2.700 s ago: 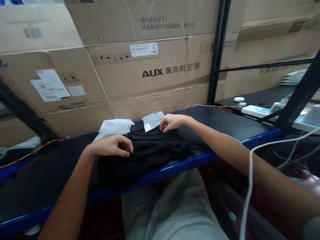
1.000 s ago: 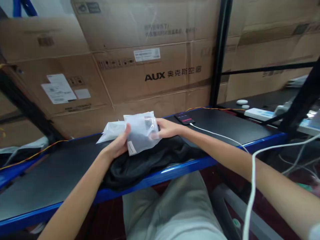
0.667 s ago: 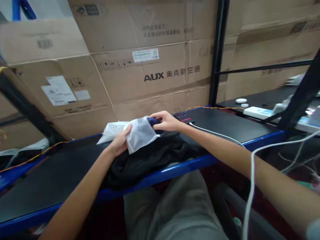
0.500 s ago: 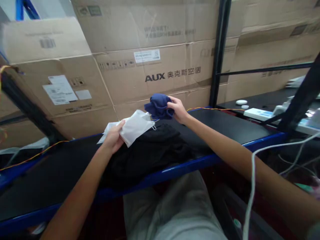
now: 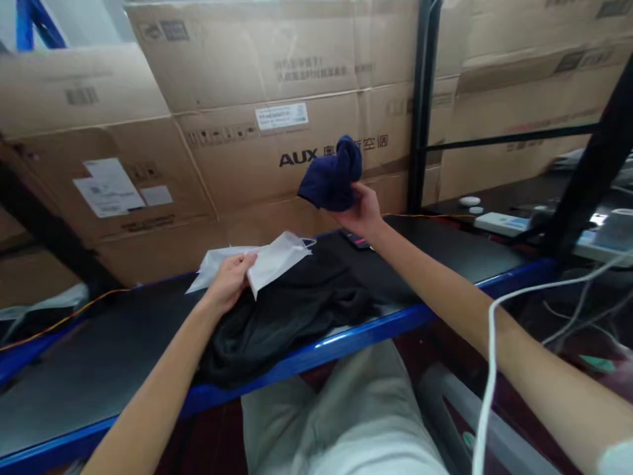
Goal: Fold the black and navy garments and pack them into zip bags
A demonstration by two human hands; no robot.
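Observation:
My left hand (image 5: 231,278) is closed on a thin white drawstring pouch (image 5: 277,260), which looks limp and flat and has a small cord loop at its right end. Held up in front of the cardboard, a bunched navy blue cloth (image 5: 329,178) is gripped by my right hand (image 5: 363,210); what kind of item the cloth is does not show. A crumpled black garment (image 5: 297,316) lies below both hands on the black shelf top (image 5: 123,356).
Large cardboard boxes (image 5: 237,178) stand behind the blue-edged shelf. A dark phone-like object (image 5: 357,239) lies beyond the black garment. A black upright post (image 5: 421,112) rises at the right, near white devices (image 5: 504,223). A white cable (image 5: 494,356) crosses my right forearm.
My right hand has lifted the navy cloth up and a little to the right, apart from the pouch. My left hand still holds the pouch in nearly the same place.

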